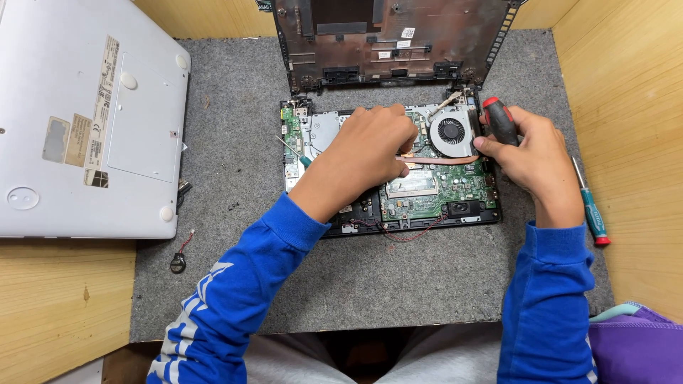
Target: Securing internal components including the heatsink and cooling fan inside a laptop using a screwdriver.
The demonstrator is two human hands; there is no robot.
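My left hand (370, 146) presses flat on the board (427, 192) to steady it, while my right hand (530, 153) grips the screwdriver (501, 121) upright beside the fan (450, 131).

My light wooden bench (64, 313) carries a grey felt mat (235, 178); on it lie the opened black laptop chassis (341, 220), a silver laptop base (85, 121), a teal-handled screwdriver (590, 206) and a round coin cell battery (178, 263).
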